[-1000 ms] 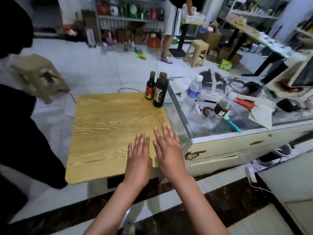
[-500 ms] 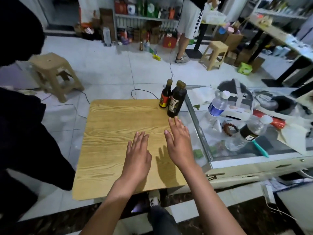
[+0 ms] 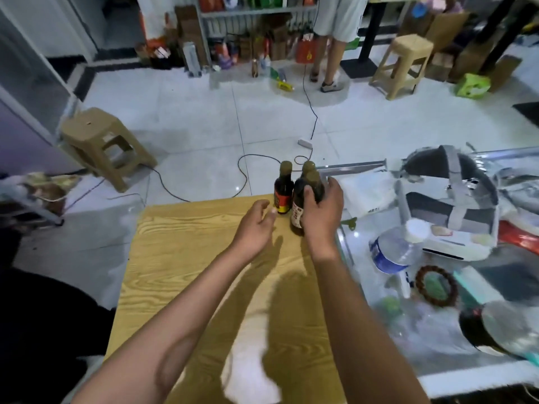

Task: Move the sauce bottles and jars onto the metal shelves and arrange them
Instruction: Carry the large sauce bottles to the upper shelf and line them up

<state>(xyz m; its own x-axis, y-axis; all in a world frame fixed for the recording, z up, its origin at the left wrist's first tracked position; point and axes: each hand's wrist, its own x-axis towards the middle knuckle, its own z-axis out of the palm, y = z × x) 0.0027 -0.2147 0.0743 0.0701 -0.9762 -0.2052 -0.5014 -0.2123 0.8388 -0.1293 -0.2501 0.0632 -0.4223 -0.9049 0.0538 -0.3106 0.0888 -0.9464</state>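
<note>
Three dark sauce bottles stand together at the far right corner of the wooden table point(image 3: 186, 275). My right hand point(image 3: 322, 212) grips the nearest large dark bottle point(image 3: 297, 211) around its shoulder; a second large bottle point(image 3: 308, 167) shows only its cap behind it. The small bottle with the red and yellow label point(image 3: 283, 189) stands just left of them. My left hand point(image 3: 256, 225) hovers beside that small bottle with fingers loosely spread, holding nothing. The metal shelves point(image 3: 256, 13) stand far across the floor at the top.
A glass counter point(image 3: 437, 339) on the right carries water bottles, a grey headset and a bead bracelet. Plastic stools point(image 3: 102, 144) stand on the tiled floor, a cable point(image 3: 309, 106) runs across it, and a person point(image 3: 332, 39) stands by the shelves.
Both hands reached forward from the table's near side to the bottles. My right hand has closed around the large dark bottle. The camera moved closer and tilted.
</note>
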